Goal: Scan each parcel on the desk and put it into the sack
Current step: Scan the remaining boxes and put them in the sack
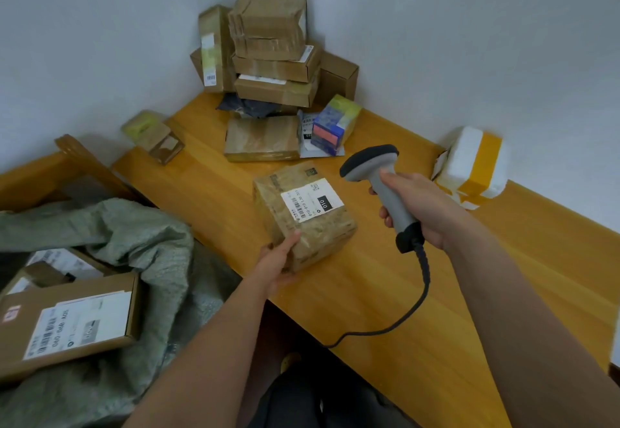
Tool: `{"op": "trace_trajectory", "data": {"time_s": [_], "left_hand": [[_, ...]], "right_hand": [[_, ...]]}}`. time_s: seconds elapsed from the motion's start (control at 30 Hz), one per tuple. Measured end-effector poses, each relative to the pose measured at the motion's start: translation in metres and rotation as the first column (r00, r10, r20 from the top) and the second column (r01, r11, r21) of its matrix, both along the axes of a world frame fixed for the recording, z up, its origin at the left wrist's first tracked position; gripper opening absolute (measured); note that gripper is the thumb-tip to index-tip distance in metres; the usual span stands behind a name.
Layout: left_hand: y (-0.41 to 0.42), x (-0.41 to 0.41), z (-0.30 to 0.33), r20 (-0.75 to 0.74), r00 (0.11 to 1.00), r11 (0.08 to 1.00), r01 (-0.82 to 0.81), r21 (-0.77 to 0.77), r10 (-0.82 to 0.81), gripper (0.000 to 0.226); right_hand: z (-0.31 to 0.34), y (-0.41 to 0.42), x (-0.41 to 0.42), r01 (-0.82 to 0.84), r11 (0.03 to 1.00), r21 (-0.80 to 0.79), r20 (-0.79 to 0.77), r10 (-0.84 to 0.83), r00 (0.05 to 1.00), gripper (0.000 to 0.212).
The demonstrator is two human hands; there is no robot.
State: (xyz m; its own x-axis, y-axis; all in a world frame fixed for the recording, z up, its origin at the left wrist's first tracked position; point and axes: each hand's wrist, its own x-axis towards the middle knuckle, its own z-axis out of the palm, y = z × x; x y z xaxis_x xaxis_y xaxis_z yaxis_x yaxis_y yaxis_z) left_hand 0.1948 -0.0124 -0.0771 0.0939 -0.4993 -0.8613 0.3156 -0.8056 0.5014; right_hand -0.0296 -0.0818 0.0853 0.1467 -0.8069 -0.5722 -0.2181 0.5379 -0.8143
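Parcel point(303, 214) sits near the front edge of the wooden worktop point(419, 343), label up — left hand point(278, 261) curls round its near corner. Right hand point(421, 208), grip wrapped tight on the handle of a corded scanner point(379, 181), its head beside the label. Sack point(141, 246) at left holds labelled boxes. Farther back — box pile point(271, 52) in the corner.

My desk point(385, 293) is smooth, glossy yellow wood; the parcel point(303, 216) is brown cardboard under shiny tape with a paper label; my scanner point(382, 186) is matt grey plastic; the sack point(134, 236) is coarse woven cloth
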Motion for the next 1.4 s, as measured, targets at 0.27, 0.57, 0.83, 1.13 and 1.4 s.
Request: {"op": "trace_trajectory", "data": {"time_s": [0.27, 0.57, 0.83, 1.13, 1.4], "left_hand": [[-0.026, -0.038, 0.009, 0.262, 0.964, 0.999, 0.028, 0.031, -0.035, 0.11], [-0.072, -0.044, -0.018, 0.399, 0.917, 1.0, 0.007, -0.017, 0.0, 0.099], [-0.083, -0.04, 0.015, 0.753, 0.59, 0.852, 0.518, -0.078, -0.29, 0.083], [0.021, -0.054, 0.012, 0.609, 0.76, 0.97, 0.233, 0.072, -0.228, 0.139], [0.044, -0.061, 0.007, 0.402, 0.913, 0.996, 0.035, 0.083, -0.066, 0.123]], "right_hand": [[-0.008, 0.002, -0.013, 0.147, 0.989, 0.016, 0.043, -0.148, 0.988, 0.025], [-0.023, 0.009, -0.042, 0.221, 0.975, 0.007, -0.024, -0.221, 0.975, 0.018], [-0.031, 0.018, -0.053, 0.22, 0.975, 0.021, -0.061, -0.218, 0.974, 0.03], [-0.014, 0.015, -0.033, 0.06, 0.989, 0.134, -0.079, -0.05, 0.996, 0.043], [0.026, 0.043, -0.012, -0.205, 0.978, 0.021, -0.173, 0.206, 0.963, 0.035]]}}
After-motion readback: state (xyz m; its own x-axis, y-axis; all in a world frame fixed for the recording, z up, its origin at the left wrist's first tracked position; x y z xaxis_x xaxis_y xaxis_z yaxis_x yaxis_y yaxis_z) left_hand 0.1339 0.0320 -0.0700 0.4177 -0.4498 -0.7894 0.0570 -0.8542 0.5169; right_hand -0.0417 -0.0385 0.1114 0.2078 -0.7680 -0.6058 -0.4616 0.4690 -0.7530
